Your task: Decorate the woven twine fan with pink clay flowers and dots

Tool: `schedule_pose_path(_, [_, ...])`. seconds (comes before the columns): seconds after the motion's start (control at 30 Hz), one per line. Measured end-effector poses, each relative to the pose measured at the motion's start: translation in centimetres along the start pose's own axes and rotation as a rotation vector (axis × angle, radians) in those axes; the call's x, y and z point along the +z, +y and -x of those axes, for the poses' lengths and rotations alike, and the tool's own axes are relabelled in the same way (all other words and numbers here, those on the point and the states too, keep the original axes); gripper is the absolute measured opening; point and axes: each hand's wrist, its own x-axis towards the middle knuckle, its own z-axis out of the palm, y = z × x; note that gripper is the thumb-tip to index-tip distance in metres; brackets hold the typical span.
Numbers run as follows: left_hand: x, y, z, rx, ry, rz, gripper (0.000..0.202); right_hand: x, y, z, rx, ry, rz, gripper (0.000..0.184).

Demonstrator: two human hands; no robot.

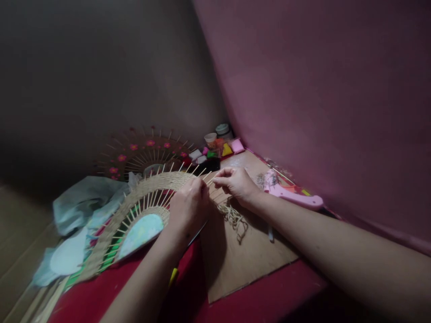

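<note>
One left hand [189,202]: gripped the woven fan [138,197]!
Right hand [237,183]: pinched narrow beside it, hold unclear.
Cord [235,216]: lay right of fan.

Dim overall, with the light's source out of frame. The grey wall [101,67] sinks to near black at left, lifting to a faint glow beside the corner; the pink wall [319,103] darkens toward the upper right. A soft shadow falls across the board [249,264] below the left hand [190,204], and a pale sheen marks its far end. The cloth [84,197] at left looks smeared, fine detail mushy
</note>
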Motion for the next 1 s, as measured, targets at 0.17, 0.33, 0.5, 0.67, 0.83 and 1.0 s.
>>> schedule_pose_path(0.17, [0.79,0.12,0.60,0.057,0.113,-0.234,0.018,-0.02,-0.12,0.05,-0.001,-0.009,-0.003,0.007])
schedule_pose_path(0.33, [0.80,0.37,1.05,0.137,0.195,-0.399,0.019,0.00,-0.25,0.12,0.003,-0.014,0.003,0.006])
schedule_pose_path(0.5, [0.21,0.85,0.76,0.208,0.162,-0.423,0.016,0.04,-0.30,0.12,-0.002,-0.006,0.011,0.007])
schedule_pose_path(0.67, [0.08,0.92,0.51,0.280,0.117,-0.426,0.017,-0.04,-0.18,0.01,-0.014,-0.002,0.027,0.007])
schedule_pose_path(0.83, [0.40,0.64,0.44,0.287,0.132,-0.431,0.020,-0.06,-0.12,0.00,-0.020,0.003,0.031,0.007])
schedule_pose_path(1.0, [0.71,0.70,0.57,0.259,0.141,-0.468,0.021,-0.03,-0.42,0.13,-0.010,0.004,0.033,0.009])
